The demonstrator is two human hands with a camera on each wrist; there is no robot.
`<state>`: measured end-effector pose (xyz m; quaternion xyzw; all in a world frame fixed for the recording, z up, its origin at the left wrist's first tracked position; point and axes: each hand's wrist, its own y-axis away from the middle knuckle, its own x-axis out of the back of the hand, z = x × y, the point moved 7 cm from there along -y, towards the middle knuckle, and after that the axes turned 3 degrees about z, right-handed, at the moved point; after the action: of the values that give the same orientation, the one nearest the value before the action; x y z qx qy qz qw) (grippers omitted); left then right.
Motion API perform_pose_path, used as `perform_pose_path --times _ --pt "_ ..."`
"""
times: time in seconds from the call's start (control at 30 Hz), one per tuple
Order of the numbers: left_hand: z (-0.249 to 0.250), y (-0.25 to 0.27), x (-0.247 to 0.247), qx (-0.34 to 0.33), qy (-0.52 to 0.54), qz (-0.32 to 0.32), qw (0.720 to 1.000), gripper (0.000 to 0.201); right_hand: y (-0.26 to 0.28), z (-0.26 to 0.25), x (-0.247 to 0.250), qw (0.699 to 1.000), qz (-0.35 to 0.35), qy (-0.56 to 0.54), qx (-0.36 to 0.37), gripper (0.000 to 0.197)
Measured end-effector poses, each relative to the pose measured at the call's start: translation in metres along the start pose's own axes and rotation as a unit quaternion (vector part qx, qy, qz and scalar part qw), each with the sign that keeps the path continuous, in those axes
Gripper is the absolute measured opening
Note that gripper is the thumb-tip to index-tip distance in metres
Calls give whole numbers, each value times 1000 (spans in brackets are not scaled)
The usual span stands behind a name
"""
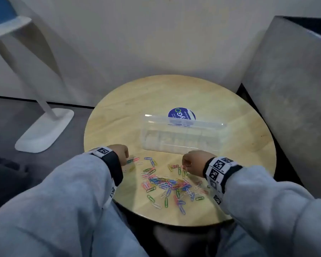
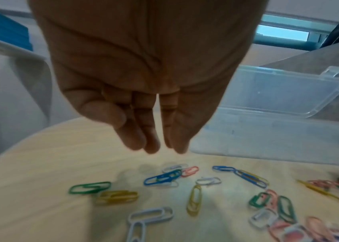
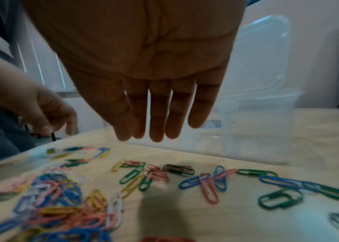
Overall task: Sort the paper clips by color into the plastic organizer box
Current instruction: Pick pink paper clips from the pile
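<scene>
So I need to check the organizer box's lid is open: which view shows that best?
The left wrist view: the organizer box shows its clear lid raised, latch tab on top. The head view shows the box whole but hazy. The right wrist view shows it blurred, partly behind the right hand.

Head camera looking down at my surface (image 1: 119, 115), wrist cameras close behind my fingers (image 2: 150, 134) facing twelve o'clock, all sharing the paper clips (image 1: 167, 182)

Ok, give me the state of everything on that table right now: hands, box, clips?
left hand: open, fingers pointing down above the clips, holding nothing
right hand: open, fingers straight, holding nothing
organizer box: lid open, no clips visible inside
paper clips: loose on the round table, colours mixed, unsorted
</scene>
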<state>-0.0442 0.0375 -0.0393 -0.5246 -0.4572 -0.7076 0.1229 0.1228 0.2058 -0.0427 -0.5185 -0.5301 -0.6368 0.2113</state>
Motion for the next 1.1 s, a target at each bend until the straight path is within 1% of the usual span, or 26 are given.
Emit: perform_pose_path --times 0.07,0.13,0.23,0.3,0.37,0.47,0.57,0.63,0.73,0.8,0.87,0.9,0.93,1.0,1.03,1.07,1.1 --pt "3 -12 -1 -3 13 19 1000 33 -15 0 -7 1000 -13 21 -5 34" --pt "12 -22 -7 -18 4 22 1000 32 -22 -1 -16 999 -28 44 -3 35" --pt "17 -31 -18 -31 -6 15 999 19 -30 2 -22 999 -27 35 -5 26" --pt "15 -33 -19 -30 23 34 999 8 -30 3 -20 999 -22 28 -11 19" --pt "14 -34 -18 -36 61 46 996 10 -32 4 -20 999 -28 16 -16 15" --pt "14 -35 -19 -46 89 45 994 10 -33 6 -22 999 -41 4 -32 14" --pt "16 -36 -19 -42 84 41 995 13 -32 11 -24 998 -41 -10 -48 20" --pt "18 -35 -22 -40 73 26 996 21 -29 13 -26 998 -41 -14 -55 22" --pt "21 -30 -22 -35 113 23 993 24 -20 18 -20 996 -17 -59 -65 22" --pt "22 -26 -16 -34 182 23 982 24 -13 29 -7 984 20 -158 -84 27" --pt "25 -22 -11 -50 269 -2 962 26 -7 42 1 954 39 -278 -102 28" --pt "28 -19 -9 -58 318 -14 946 27 -4 47 1 927 34 -356 -112 26" --pt "31 -17 -6 -63 374 -22 925 29 0 50 -2 886 21 -445 -124 24" --pt "35 -11 -3 -58 495 -42 866 29 7 50 -9 784 -1 -604 -144 23" --pt "37 -9 -3 -51 541 -54 838 27 10 49 -13 740 -6 -655 -153 24" --pt "40 -6 -3 -43 574 -68 815 27 12 49 -15 703 -6 -692 -161 24" --pt "42 -4 -4 -39 597 -82 797 29 14 48 -18 673 -6 -720 -167 24"
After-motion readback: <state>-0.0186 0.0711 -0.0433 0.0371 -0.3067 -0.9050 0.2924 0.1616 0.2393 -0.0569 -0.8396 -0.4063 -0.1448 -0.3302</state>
